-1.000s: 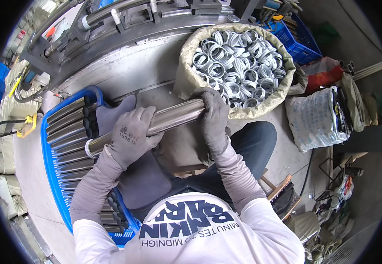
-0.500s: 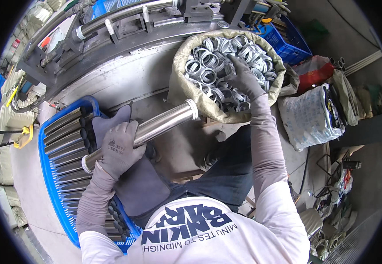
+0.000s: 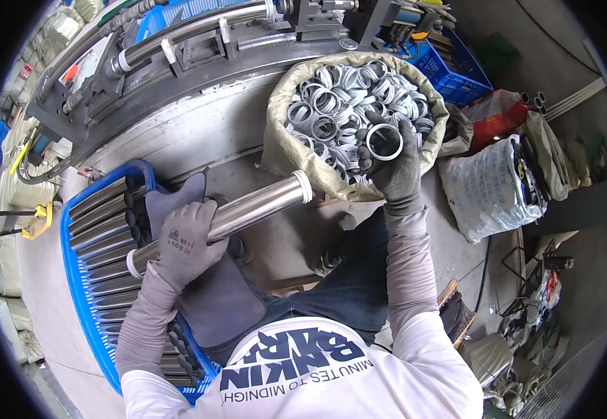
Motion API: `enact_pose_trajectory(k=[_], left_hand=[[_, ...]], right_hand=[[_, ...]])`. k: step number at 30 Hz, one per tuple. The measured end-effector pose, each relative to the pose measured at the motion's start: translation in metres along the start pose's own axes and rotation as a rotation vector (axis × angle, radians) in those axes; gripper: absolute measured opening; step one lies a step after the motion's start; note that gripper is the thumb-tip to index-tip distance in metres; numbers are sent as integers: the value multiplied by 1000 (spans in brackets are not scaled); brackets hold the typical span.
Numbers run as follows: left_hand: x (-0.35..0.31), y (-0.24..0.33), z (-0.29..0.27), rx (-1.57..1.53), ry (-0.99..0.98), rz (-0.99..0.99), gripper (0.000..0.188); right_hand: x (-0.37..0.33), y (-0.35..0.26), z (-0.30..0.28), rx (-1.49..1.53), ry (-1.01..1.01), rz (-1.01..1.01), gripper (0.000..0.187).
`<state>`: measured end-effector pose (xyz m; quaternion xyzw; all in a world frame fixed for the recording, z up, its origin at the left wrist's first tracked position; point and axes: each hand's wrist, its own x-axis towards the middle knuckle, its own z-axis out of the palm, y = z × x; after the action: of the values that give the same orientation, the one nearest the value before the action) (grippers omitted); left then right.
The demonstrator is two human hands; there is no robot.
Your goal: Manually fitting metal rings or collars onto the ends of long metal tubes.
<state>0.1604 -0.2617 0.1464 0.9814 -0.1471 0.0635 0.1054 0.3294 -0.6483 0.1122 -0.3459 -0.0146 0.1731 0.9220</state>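
Note:
My gloved left hand [image 3: 190,241] is wrapped round a shiny metal tube [image 3: 258,202], which slants up to the right. White rings sit on both of the tube's ends. In my gloved right hand [image 3: 400,164] is a loose ring [image 3: 384,142], pale at the rim and turned so that its opening shows. That hand is over the near right side of a woven sack [image 3: 275,143], which is full of similar grey-white rings [image 3: 326,102]. Under my left forearm, a blue basket [image 3: 73,255] holds several rows of metal tubes [image 3: 104,229].
A dark metal machine [image 3: 177,77] with a clamped tube runs along the back. Right of the sack are a blue crate [image 3: 460,87], a red bag [image 3: 497,110] and a white woven bag [image 3: 488,188]. A grey pad [image 3: 223,300] lies over my left thigh.
My right hand has drawn back toward me from among the rings in the sack, and a ring now shows in its fingers. The left hand still grips the tube, slightly lower.

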Motion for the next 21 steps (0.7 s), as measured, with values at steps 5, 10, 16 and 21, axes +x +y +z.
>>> enact_pose_trajectory(k=[5,10,16,21], left_hand=[[6,-2,-8,-29,-42,8,56],[31,-2,-34,64,-25,5,59],[62,-13,-34,144,38,-21,56],[89,-13,-41,203,33,-85,64]], right_hand=[[-9,23,4,85,162,-69,54],[-17,55,-35,-232,-137,-312,49],[-17,49,-22,84,91,-2,43],[-18,48,-22,123,90,2,46]])
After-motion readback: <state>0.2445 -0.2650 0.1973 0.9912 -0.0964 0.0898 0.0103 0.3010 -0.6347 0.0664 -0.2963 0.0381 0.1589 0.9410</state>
